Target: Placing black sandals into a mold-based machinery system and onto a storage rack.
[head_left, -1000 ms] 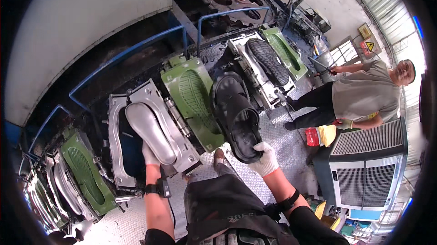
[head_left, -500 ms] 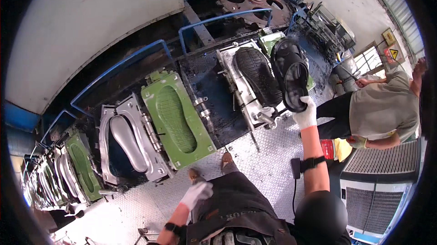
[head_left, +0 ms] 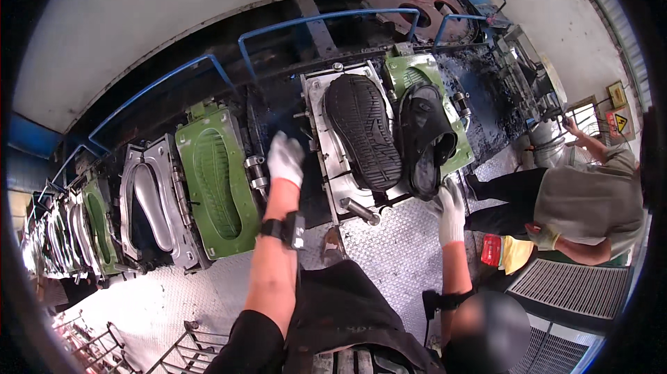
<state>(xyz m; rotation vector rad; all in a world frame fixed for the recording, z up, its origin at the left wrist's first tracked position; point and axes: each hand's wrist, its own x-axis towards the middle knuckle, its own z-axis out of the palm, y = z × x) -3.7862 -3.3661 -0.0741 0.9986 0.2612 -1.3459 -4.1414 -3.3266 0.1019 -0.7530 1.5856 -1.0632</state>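
A black slide sandal (head_left: 422, 141) lies tilted over the green mold half at the right, its strap and footbed showing. My right hand (head_left: 451, 208), in a white glove, pinches the heel end; the fingertips are partly hidden. Beside the sandal, a black sole (head_left: 363, 134) rests tread up on the silver mold plate (head_left: 333, 186). My left hand (head_left: 285, 157), also gloved, is raised left of that plate with nothing in it. Its fingers look loosely stretched and slightly blurred.
Left of my hands stand a green sole mold (head_left: 217, 179) and a silver mold (head_left: 154, 204), with several more molds beyond. Blue rails (head_left: 326, 19) run behind. At the right, a person (head_left: 583, 190) stands near a grey louvred unit (head_left: 566, 287).
My left hand has risen from beside my lap to near the molds. The sandal has moved left and down toward the green mold half, with my right hand at its heel.
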